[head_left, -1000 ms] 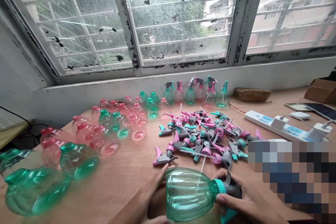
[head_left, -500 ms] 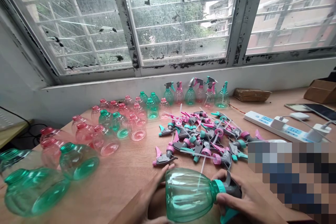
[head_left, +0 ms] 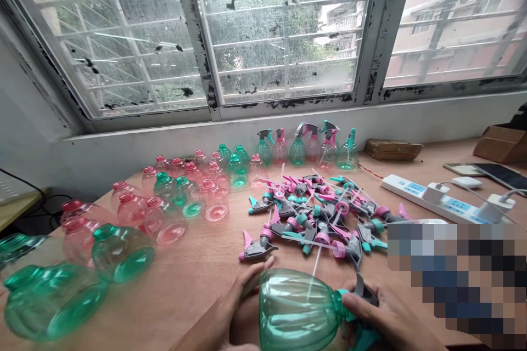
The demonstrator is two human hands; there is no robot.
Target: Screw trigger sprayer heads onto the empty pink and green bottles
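Note:
A clear green spray bottle (head_left: 298, 310) lies on its side low in the view, base to the left. My left hand (head_left: 236, 307) cups its base end, fingers behind and thumb below. At the neck, my right hand (head_left: 376, 307) grips the grey and teal trigger sprayer (head_left: 362, 290), its thumb across the teal collar. The sprayer's collar sits against the bottle neck; a pale tube shows through the green wall. Just beyond the bottle is a heap of loose trigger sprayers (head_left: 302, 219) in grey, pink and teal.
Several open pink bottles (head_left: 167, 219) and green bottles (head_left: 123, 255) stand on the left. Bottles with sprayers fitted (head_left: 298, 151) line the wall under the window. On the right are a power strip (head_left: 436, 197), phones (head_left: 504, 175) and a cardboard box (head_left: 500, 142).
My right thumb has shifted from beside the teal collar to over its top, and the sprayer appears turned. The bottle has dropped slightly in view.

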